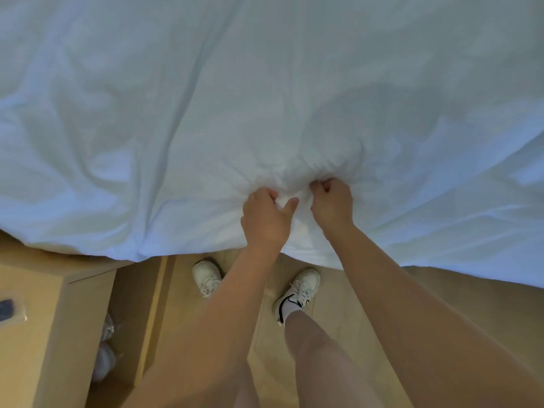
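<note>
Sheet: the white sheet [265, 98] covers the whole upper part of your view, spread over the bed and hanging over its near edge, right in front of you.
Bunched spot: the cloth gathers into tight radiating creases near the bed's edge, just where your two hands meet it.
Left hand: your left hand [266, 219] grips a fold of the sheet, fingers curled into the cloth and thumb pressed against the same fold from the right.
Right hand: your right hand [332, 203] is clenched on the sheet just beside the left, knuckles up, fingertips tucked down into the gathered fabric.
Gap between hands: the hands are close but apart, with a small ridge of white cloth standing between them.
Feet: your white sneakers [297, 293] stand on the wooden floor [471, 304] below the hanging edge of the sheet, the left shoe partly hidden behind your left forearm.
Beside you: a light wooden bedside cabinet [53, 319] sits at the lower left, touching the bed's edge, with a small dark object [6, 309] on its top that is too cut off to identify.
</note>
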The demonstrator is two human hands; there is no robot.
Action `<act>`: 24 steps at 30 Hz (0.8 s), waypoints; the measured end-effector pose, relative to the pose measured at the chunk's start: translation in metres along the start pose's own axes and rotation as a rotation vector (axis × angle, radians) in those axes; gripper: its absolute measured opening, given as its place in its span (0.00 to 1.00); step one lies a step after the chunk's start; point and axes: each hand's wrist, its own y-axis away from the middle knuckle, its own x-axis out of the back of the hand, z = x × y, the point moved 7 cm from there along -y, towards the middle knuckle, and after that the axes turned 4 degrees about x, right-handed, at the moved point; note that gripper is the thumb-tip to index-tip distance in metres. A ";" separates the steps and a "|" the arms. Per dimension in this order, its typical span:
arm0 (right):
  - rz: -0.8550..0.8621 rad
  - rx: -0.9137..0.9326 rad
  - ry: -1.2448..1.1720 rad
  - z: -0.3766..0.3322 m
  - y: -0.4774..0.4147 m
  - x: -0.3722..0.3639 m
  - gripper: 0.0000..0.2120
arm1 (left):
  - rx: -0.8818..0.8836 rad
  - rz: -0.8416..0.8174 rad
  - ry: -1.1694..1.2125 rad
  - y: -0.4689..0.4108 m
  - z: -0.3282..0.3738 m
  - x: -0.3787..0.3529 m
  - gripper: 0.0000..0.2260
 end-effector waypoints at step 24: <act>0.680 -0.129 -0.126 0.098 0.065 0.200 0.24 | -0.307 -0.246 -0.241 0.056 0.146 -0.044 0.29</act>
